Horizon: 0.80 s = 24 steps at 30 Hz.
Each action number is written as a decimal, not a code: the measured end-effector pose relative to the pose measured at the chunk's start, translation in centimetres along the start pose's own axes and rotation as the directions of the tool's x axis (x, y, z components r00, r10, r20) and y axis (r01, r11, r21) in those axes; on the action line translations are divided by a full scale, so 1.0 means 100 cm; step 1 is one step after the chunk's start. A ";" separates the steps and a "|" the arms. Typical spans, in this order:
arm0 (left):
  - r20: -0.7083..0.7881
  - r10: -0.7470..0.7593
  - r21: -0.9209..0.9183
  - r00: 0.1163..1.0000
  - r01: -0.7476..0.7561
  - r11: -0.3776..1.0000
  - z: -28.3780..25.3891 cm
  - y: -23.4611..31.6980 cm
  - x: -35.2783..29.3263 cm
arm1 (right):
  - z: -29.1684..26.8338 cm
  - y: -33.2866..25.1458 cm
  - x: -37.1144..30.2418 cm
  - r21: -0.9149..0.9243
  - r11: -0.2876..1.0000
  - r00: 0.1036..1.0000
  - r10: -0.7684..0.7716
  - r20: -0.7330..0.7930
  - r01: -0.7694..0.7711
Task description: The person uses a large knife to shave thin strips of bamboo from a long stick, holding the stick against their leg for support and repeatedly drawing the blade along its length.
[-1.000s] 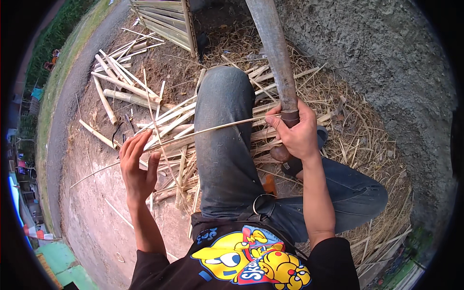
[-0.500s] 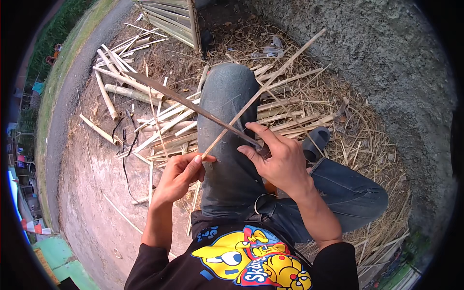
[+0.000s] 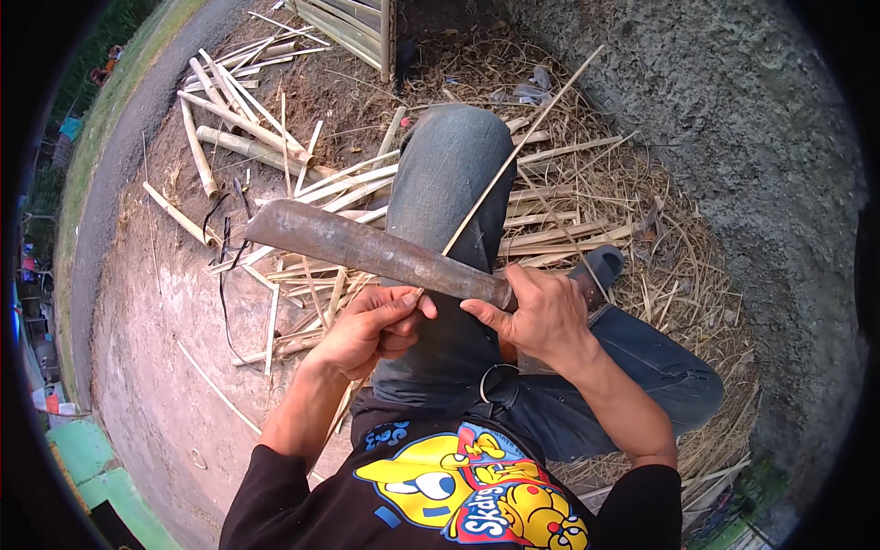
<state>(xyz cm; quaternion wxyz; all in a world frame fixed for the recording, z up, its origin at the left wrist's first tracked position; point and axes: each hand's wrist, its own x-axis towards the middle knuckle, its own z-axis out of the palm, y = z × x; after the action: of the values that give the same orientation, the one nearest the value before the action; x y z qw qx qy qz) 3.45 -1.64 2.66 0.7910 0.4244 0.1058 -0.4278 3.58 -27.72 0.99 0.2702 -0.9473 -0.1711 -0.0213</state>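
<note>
Bamboo strip (image 3: 519, 151) slanted from upper right to centre frame, its near end pinched in the left hand (image 3: 371, 323), seemingly for steadiness. The right hand (image 3: 545, 307) gripped the machete (image 3: 357, 247) by its handle, mostly hidden, presumably for firm control. The machete masked part of the strip; I could not confirm contact.

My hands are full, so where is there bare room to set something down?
Pale concrete floor looks bare at left, between the grey path and the thin pale bamboo strip. It's crowded beneath the broad grey-brown machete and around the blue denim knee, with pale split bamboo pieces.
</note>
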 end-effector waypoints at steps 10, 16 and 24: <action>-0.032 0.101 0.068 0.994 -0.098 0.993 0.006 -0.001 0.007 | -0.023 0.032 0.046 -0.125 0.983 0.972 0.107 -0.209 -0.135; -0.012 0.090 0.026 0.996 -0.090 0.996 0.006 -0.005 0.006 | -0.022 0.059 0.068 0.052 0.964 0.935 0.265 -0.237 -0.260; -0.041 0.088 0.019 0.995 -0.087 0.996 -0.004 -0.006 -0.008 | 0.005 0.005 0.037 -0.047 0.995 0.990 -0.096 -0.105 0.092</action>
<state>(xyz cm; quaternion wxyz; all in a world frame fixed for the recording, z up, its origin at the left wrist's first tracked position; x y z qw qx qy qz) 2.58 -1.00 2.46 0.8030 0.4442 0.1001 -0.3844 7.21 -26.73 0.83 0.2578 -0.9410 -0.2003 -0.0886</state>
